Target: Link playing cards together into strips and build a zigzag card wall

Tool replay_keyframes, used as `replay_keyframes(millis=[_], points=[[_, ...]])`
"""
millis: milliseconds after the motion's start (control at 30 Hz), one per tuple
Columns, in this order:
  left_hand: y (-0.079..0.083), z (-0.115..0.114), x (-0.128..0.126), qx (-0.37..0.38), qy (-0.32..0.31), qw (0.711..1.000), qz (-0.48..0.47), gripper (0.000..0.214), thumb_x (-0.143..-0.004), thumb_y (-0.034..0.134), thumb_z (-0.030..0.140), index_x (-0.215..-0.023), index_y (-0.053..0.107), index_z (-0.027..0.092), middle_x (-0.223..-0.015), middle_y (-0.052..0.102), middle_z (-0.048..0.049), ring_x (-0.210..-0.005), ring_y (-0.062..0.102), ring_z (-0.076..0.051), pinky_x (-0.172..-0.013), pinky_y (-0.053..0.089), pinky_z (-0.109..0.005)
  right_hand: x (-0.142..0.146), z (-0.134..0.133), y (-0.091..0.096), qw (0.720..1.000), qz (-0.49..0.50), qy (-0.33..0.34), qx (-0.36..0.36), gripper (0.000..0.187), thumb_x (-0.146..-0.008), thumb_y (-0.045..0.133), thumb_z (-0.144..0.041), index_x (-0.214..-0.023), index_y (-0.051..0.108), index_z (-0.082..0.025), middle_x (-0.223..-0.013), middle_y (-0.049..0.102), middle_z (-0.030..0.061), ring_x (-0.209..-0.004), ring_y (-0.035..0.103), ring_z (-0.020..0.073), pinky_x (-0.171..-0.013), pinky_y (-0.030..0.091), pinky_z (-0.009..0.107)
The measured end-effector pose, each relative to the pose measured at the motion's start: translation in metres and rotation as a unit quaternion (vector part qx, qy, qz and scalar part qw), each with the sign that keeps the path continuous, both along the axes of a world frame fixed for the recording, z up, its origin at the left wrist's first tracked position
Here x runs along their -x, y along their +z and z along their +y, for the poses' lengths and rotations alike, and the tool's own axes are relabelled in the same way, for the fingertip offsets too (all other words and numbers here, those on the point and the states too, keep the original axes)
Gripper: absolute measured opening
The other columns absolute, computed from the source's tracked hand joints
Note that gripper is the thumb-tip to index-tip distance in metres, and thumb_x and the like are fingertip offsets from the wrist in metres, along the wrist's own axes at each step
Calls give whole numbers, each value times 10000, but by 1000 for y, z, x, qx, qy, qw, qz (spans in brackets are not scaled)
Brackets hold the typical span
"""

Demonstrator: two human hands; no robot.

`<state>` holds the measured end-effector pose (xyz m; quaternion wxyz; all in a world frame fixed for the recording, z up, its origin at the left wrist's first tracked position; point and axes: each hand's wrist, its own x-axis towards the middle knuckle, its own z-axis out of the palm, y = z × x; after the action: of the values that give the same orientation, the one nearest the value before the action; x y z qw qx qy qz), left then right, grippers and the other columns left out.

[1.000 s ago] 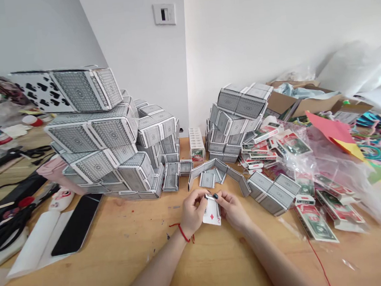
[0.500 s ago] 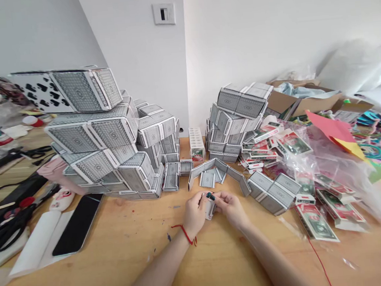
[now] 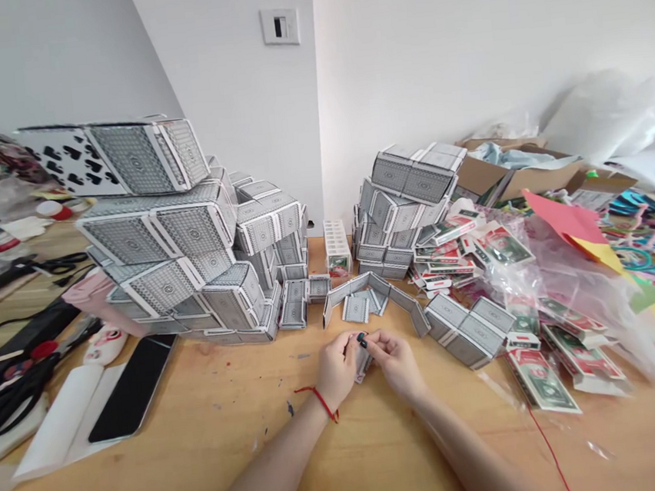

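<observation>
The left hand (image 3: 336, 370) and the right hand (image 3: 397, 362) are very close together above the wooden table (image 3: 220, 456), and both of them hold one playing card (image 3: 363, 364) between the fingers. The hands are narrow around this card and hide most of it, so I cannot tell which side is up. Its lower end is near the table, but I cannot tell if it touches. A red string (image 3: 321, 404) goes around the left wrist. In front of the hands stands a low wall of folded cards (image 3: 372, 287), and near the right hand lies a row of grey folded cards (image 3: 464, 340). Farther to the left is a big pile of card blocks (image 3: 158, 231), and to the right is a smaller pile (image 3: 402, 207). Beside this smaller pile, a plastic bag (image 3: 563, 284) lies over cards with dollar pictures (image 3: 541, 381). On the left side of the table are black scissors (image 3: 11, 392) and a black phone (image 3: 133, 388)
</observation>
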<state>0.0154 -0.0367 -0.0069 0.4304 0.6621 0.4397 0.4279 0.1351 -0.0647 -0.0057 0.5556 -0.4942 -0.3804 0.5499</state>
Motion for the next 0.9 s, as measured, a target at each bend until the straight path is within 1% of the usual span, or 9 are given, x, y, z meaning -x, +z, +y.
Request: replay_keyframes(millis=[133, 233, 367, 467, 633, 700, 767, 833, 900], points=[[3, 0, 0, -9, 21, 1000, 11, 248, -807, 454, 337, -799, 650, 185, -756, 678, -57, -678, 606, -169, -620, 430, -243, 3, 1, -2, 999, -33, -28, -17, 323, -655, 641, -465, -695, 570, -152, -596, 581, 12, -528, 525, 130, -509, 427, 247], [3, 1, 1, -9, 40, 999, 24, 255, -808, 451, 330, -758, 648, 176, -706, 669, -52, -624, 591, -158, -580, 414, -237, 5, 0, -2, 998, -54, -29, -31, 297, -681, 621, -449, -712, 582, -156, -614, 574, 14, -550, 511, 129, -519, 410, 240], [2, 1, 1, -5, 46, 999, 28, 272, -805, 456, 345, -738, 658, 175, -688, 669, -52, -614, 585, -159, -581, 414, -244, 7, -2, -1, 996, -76, -37, -41, 290, -695, 599, -458, -698, 578, -169, -622, 572, 18, -566, 514, 144, -545, 411, 257], [3, 1, 0, 23, 34, 999, 3, 273, -799, 468, 358, -780, 668, 173, -742, 680, -56, -666, 598, -168, -607, 434, -250, 6, -2, 0, 993, -97, -56, -42, 307, -692, 589, -481, -692, 578, -175, -631, 590, 30, -581, 530, 161, -559, 416, 270], [3, 4, -2, 65, 17, 994, -88, 269, -763, 532, 327, -971, 606, 173, -971, 648, -77, -878, 599, -189, -754, 468, -286, -2, 3, -1, 991, -83, -93, -39, 320, -688, 590, -493, -735, 572, -177, -662, 608, 45, -607, 548, 176, -582, 436, 287], [2, 4, -3, 80, 11, 990, -117, 303, -724, 580, 290, -1002, 555, 172, -971, 631, -76, -855, 605, -180, -714, 485, -277, -7, 5, -2, 990, -63, -123, -42, 320, -688, 595, -488, -761, 565, -178, -698, 608, 45, -629, 549, 172, -605, 442, 289], [-1, 5, -4, 89, 12, 987, -130, 314, -696, 604, 253, -986, 517, 171, -930, 620, -61, -804, 610, -163, -655, 491, -255, -11, 7, -2, 988, -49, -140, -45, 311, -693, 595, -476, -780, 557, -180, -716, 601, 39, -637, 542, 164, -615, 440, 284], [-3, 7, -4, 90, 31, 987, -131, 281, -687, 601, 228, -943, 500, 168, -874, 607, -43, -746, 604, -144, -613, 483, -234, -13, 8, -2, 988, -42, -137, -52, 291, -707, 587, -459, -789, 551, -182, -716, 592, 31, -636, 533, 156, -617, 435, 277], [-5, 8, -3, 87, 51, 986, -134, 245, -692, 589, 216, -914, 498, 163, -846, 597, -34, -718, 594, -130, -610, 474, -227, -14, 7, 0, 991, -39, -114, -64, 268, -723, 580, -432, -831, 547, -189, -722, 593, 25, -642, 532, 154, -634, 433, 278]])
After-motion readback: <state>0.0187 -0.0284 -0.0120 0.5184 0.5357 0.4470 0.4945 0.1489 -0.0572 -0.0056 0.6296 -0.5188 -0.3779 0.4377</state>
